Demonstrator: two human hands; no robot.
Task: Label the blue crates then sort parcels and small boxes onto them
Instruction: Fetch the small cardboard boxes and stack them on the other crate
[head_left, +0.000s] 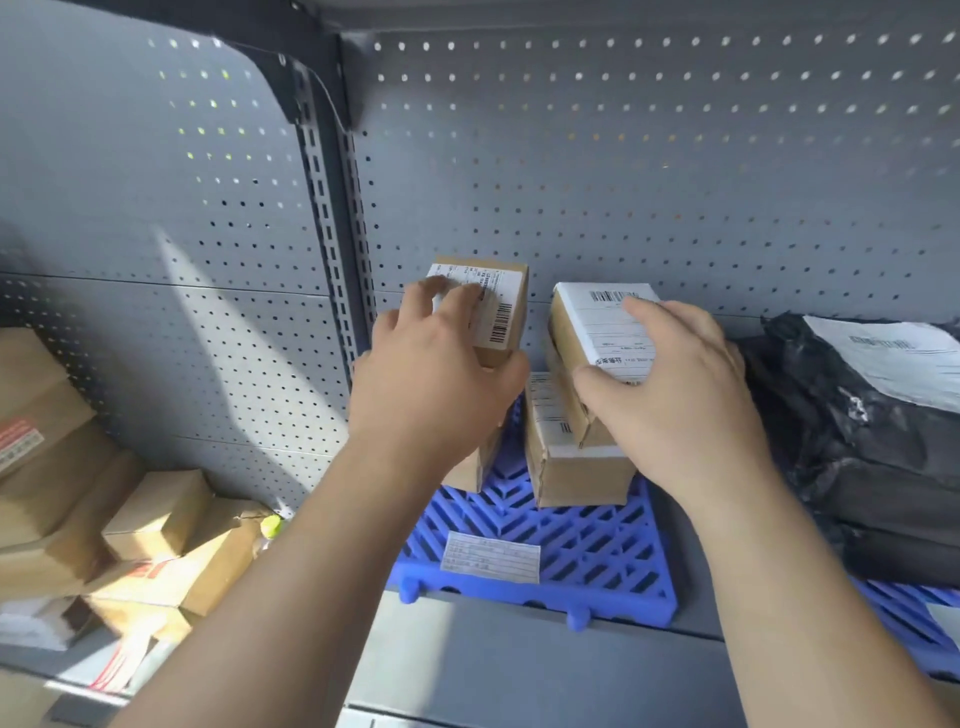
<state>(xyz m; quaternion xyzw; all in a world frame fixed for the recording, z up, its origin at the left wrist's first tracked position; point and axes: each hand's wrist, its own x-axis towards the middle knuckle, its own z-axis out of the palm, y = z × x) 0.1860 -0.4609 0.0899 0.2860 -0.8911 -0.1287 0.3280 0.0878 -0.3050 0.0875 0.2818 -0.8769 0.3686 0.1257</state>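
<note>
A blue slatted crate (582, 561) lies flat on the grey shelf, with a white label (491, 557) stuck near its front edge. My left hand (436, 384) grips a small brown box (501, 306) with a barcode label, held over the crate's back left. My right hand (670, 395) grips a second small labelled box (597, 338), which sits on top of a larger brown box (576, 467) standing on the crate. Part of another brown box (470, 470) shows under my left wrist.
Black plastic parcels (872, 447) with a white label lie stacked on a second blue crate (904, 613) at the right. Several cardboard boxes (156, 514) fill the shelf bay to the left. A perforated grey back panel (649, 171) and an upright post (332, 218) close the rear.
</note>
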